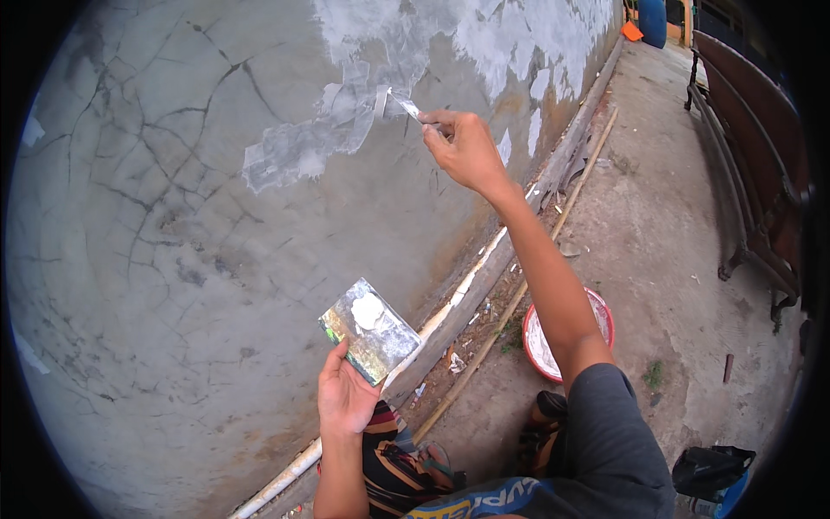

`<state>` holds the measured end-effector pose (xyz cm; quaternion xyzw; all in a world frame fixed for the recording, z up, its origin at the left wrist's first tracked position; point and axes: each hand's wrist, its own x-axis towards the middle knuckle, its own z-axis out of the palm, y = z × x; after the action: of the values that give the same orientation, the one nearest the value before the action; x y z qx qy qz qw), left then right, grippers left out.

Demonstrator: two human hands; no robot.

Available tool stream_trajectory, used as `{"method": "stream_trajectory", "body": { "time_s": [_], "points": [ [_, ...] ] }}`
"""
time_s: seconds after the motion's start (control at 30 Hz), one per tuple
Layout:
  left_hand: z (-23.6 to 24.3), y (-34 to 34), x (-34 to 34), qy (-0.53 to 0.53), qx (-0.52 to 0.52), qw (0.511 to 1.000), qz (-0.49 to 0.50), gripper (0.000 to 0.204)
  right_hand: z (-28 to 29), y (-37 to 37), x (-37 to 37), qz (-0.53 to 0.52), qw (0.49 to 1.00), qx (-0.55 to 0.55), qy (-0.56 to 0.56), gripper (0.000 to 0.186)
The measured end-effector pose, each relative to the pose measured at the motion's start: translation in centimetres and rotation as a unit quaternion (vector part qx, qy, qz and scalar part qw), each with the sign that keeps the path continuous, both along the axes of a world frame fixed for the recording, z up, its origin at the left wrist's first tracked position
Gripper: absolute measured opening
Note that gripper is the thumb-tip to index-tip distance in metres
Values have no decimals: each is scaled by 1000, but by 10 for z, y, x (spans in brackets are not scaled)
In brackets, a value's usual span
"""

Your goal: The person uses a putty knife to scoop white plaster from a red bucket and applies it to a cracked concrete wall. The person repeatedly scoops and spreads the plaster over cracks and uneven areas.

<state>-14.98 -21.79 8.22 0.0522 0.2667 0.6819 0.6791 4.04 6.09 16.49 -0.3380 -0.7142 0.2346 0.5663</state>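
My right hand (pixel 464 147) is closed round a putty knife (pixel 405 105), its blade against the cracked grey wall (pixel 216 233). Around the blade, a thin patch of whitish putty (pixel 311 143) is spread over the plaster. Lower down, my left hand (pixel 347 394) grips a flat rectangular board (pixel 389 342), smeared with dried stains. On that board sits a small white lump of putty (pixel 367 310). The board is held apart from the wall, tilted toward me.
Beneath my right arm a red-rimmed basin (pixel 612 324) holds white paste. A bamboo pole (pixel 471 372) and a white pipe (pixel 290 474) run along the wall's foot. A brown bench (pixel 752 147) stands at right. A black bag (pixel 711 471) lies lower right; a blue barrel (pixel 654 22) stands far off.
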Motion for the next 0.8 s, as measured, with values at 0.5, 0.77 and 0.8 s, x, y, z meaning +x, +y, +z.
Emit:
{"method": "stream_trajectory", "body": {
  "time_s": [0.5, 0.77, 0.8],
  "points": [
    [3, 0, 4, 14, -7, 1000, 12, 41, -18, 33, 6, -53, 994, 69, 62, 28],
    [2, 0, 4, 34, -16, 999, 13, 41, -62, 2, -25, 26, 998, 54, 13, 28],
    [2, 0, 3, 31, -15, 999, 11, 40, -58, 2, -17, 32, 999, 33, 4, 27]
  ]
}}
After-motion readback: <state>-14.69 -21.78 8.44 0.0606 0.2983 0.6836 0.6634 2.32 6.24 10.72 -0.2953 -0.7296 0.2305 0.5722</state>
